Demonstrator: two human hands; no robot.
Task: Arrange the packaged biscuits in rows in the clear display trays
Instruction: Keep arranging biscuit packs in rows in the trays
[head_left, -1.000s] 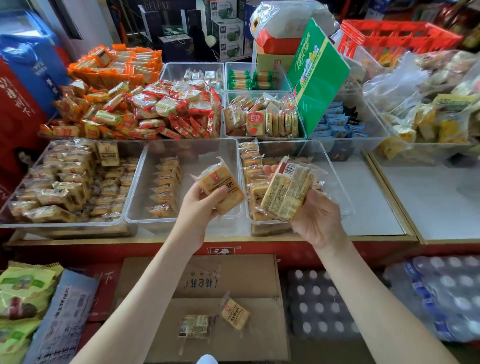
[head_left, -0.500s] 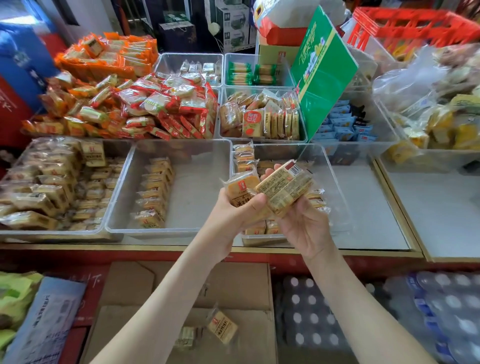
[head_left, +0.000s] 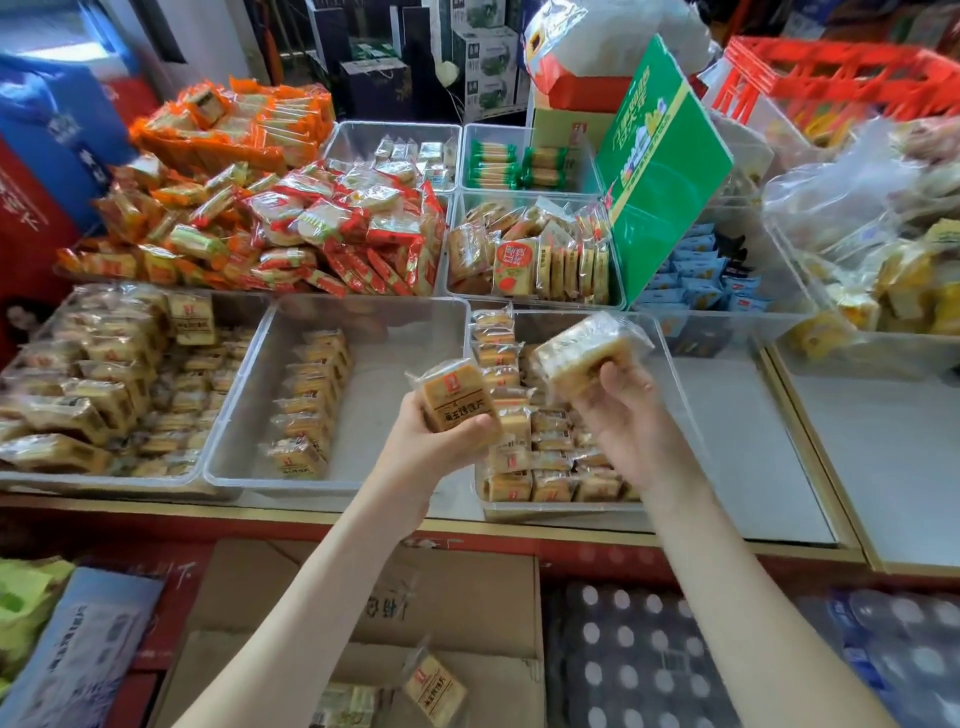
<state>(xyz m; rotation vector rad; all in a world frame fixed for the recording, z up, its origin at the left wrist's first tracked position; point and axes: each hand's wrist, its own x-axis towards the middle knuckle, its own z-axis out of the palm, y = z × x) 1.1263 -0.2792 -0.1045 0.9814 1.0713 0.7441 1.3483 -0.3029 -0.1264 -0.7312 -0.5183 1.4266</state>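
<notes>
the left hand (head_left: 431, 441) holds one biscuit pack (head_left: 454, 397); the right hand (head_left: 621, 415) holds another pack (head_left: 584, 353) over the clear tray (head_left: 675, 364).

The stack of biscuit packets (head_left: 584, 353) pinched in the right hand (head_left: 621, 421) is blurred, so neither its print nor the number of packets can be made out. The thumb of the left hand (head_left: 441, 447) covers the lower edge of its single biscuit packet (head_left: 456, 395). Both hands hide part of the rows in the front right tray (head_left: 680, 415). The green carton (head_left: 662, 171) masks part of the tray of blue packets (head_left: 698, 280). The red crate (head_left: 831, 78) is blurred and cut by the right edge. The cardboard box (head_left: 374, 592) and the shrink-wrapped bottles (head_left: 649, 660) run off the bottom edge.
</notes>
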